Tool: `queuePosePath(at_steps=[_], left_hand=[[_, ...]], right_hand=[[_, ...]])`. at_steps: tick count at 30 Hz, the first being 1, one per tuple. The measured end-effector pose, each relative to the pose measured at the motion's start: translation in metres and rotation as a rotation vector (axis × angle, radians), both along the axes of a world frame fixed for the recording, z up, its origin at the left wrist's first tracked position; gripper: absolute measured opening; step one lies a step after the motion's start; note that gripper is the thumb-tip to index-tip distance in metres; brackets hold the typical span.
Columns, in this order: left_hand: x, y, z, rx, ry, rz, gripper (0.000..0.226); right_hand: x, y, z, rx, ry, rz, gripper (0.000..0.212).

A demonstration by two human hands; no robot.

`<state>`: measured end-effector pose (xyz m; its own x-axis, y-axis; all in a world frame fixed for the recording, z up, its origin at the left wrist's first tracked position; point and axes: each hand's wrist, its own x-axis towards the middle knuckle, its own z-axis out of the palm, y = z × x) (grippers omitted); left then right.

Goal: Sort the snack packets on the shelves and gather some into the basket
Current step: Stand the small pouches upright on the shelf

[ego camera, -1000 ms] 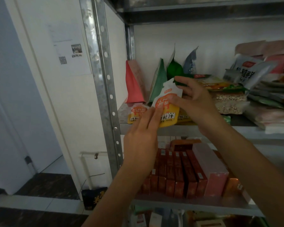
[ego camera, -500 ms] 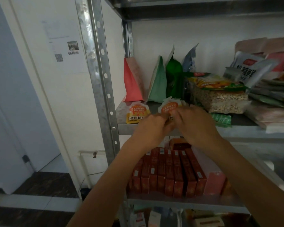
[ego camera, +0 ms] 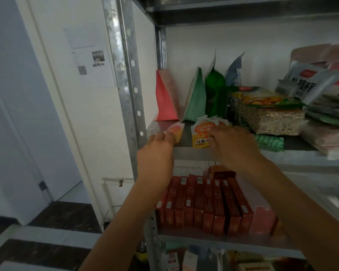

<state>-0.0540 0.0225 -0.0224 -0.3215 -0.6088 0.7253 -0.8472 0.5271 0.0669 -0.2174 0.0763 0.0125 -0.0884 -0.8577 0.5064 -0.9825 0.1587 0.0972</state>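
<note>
left hand (ego camera: 157, 147) is pinching the small packet (ego camera: 175, 131) at the front of the shelf (ego camera: 192, 154). right hand (ego camera: 233, 145) is lying on the orange pouch (ego camera: 201, 134) beside it, can't tell if gripping. both are looking light, floppy, slick. best taking them by a sealed edge.

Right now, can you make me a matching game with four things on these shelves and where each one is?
Things:
1. pink pouch
2. red boxes
3. grain bag
4. yellow packet with red writing

Places:
a. lower shelf, in a row
b. upper shelf, at the front edge
c. upper shelf, leftmost at the back
d. under a yellow-and-green packet

Pairs: 1-c, 2-a, 3-d, 4-b
</note>
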Motion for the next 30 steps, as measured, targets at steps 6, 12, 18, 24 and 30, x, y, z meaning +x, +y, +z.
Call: queuePosePath(at_steps=[6, 12, 18, 24, 30], left_hand=[[0.003, 0.019, 0.016, 0.409, 1.113, -0.347, 0.016], [0.001, 0.048, 0.021, 1.075, 1.425, -0.741, 0.022], [0.013, 0.066, 0.022, 1.196, 1.198, -0.769, 0.018], [0.016, 0.079, 0.007, 0.483, 0.665, -0.405, 0.040], [0.005, 0.086, -0.008, -0.100, 0.098, -0.094, 0.067]], right_hand=[[-0.004, -0.011, -0.010, -0.194, -0.081, 0.245, 0.074], [-0.009, -0.021, -0.007, -0.438, 0.157, 0.489, 0.060], [-0.020, -0.017, -0.001, -0.519, 0.255, 0.678, 0.033], [-0.017, -0.008, 0.001, -0.574, 0.358, 0.672, 0.033], [-0.007, -0.006, 0.005, -0.639, 0.496, 0.639, 0.024]])
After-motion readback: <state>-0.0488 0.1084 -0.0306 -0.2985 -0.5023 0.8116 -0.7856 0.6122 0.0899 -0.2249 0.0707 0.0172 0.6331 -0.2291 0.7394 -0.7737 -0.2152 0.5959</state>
